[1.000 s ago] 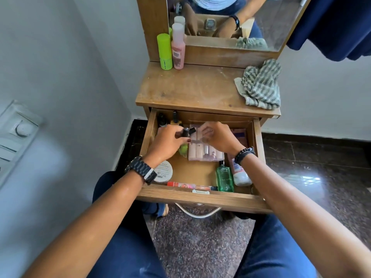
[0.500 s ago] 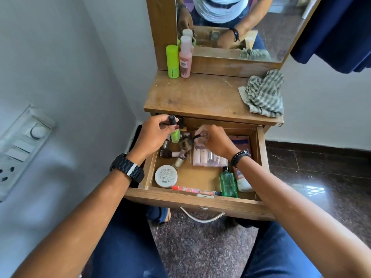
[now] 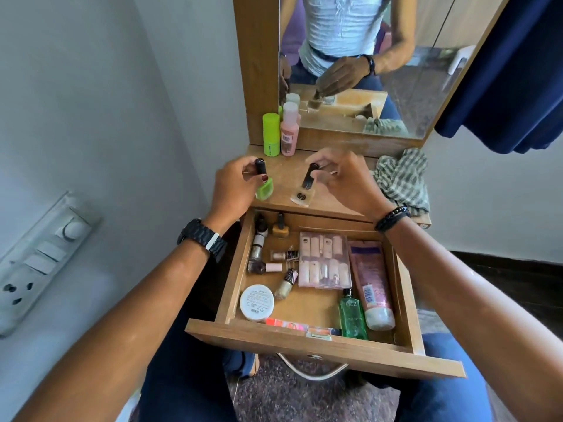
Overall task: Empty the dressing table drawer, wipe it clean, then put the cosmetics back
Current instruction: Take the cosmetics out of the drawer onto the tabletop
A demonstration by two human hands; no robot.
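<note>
Showing the open drawer (image 3: 307, 336) (tube, green bottle, round tin and several polish bottles inside), with both hands raised over the tabletop (image 3: 323, 166). Left hand (image 3: 234, 190) pinches the black cap of a green nail polish (image 3: 263, 189); right hand (image 3: 347, 178) pinches a clear nail polish (image 3: 303, 194) likewise, near a striped cloth (image 3: 402, 178).

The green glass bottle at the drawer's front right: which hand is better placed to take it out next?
Probably the right hand: the green glass bottle lies under the right forearm, but that hand first must release its clear nail polish bottle.
</note>
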